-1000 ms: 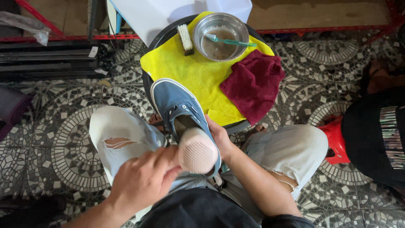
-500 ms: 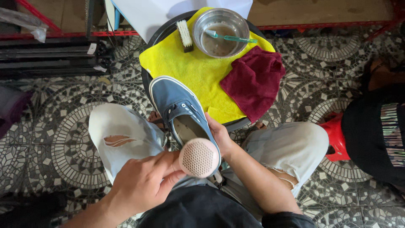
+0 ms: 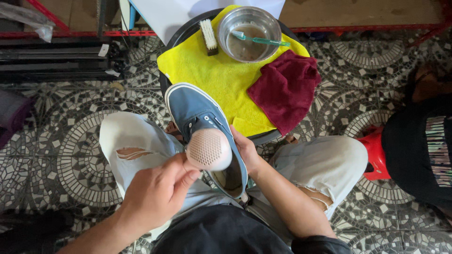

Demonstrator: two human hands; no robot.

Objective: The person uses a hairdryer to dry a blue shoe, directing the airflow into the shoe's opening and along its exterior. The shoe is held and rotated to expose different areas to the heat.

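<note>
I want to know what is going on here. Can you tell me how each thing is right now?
blue shoe: held up by the right hand, toe over the yellow cloth
insole: pinched by the left hand, partly out of the shoe
metal bowl: holds murky water
toothbrush: resting across the bowl
scrub brush: lying on the yellow cloth
red cloth: crumpled, lying unused
jeans: ripped at the knee

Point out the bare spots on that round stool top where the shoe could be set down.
Freest is the yellow cloth, its middle between the scrub brush, the maroon cloth and the blue shoe. The far edge is crowded by the steel bowl with its toothbrush.
</note>
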